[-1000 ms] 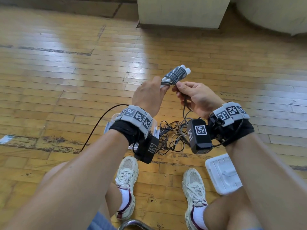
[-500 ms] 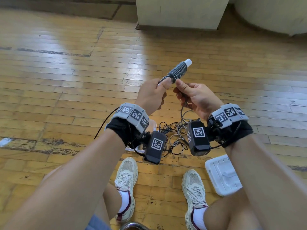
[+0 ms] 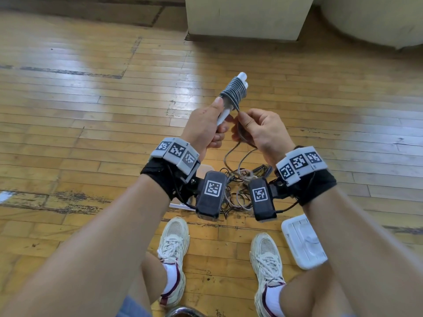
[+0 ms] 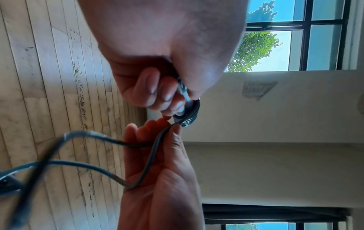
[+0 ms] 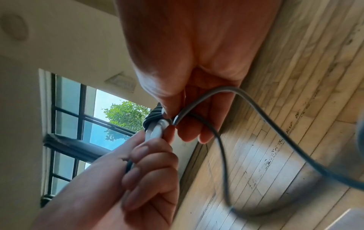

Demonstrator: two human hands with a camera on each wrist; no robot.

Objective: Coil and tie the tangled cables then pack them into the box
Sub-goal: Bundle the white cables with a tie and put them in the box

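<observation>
Head view: worn plank floor [image 3: 91, 115] with scuffed patches, a pale block [image 3: 247, 17] at the far edge; left hand [image 3: 203, 126] curls round a white bundle bound in grey cable [image 3: 235, 91]; right hand [image 3: 263, 131] pinches the loose strand; the tangled cables [image 3: 238, 191] lie between the wrists, half hidden by the cameras; a white lid [image 3: 302, 241] is cut off by the right leg. Left wrist view: fingers [image 4: 157, 91] closed on the bundle; window [image 4: 275, 35] beyond; near strand blurred. Right wrist view: thumb and fingers [image 5: 189, 129] nip the cable; its lower loop smears out.
</observation>
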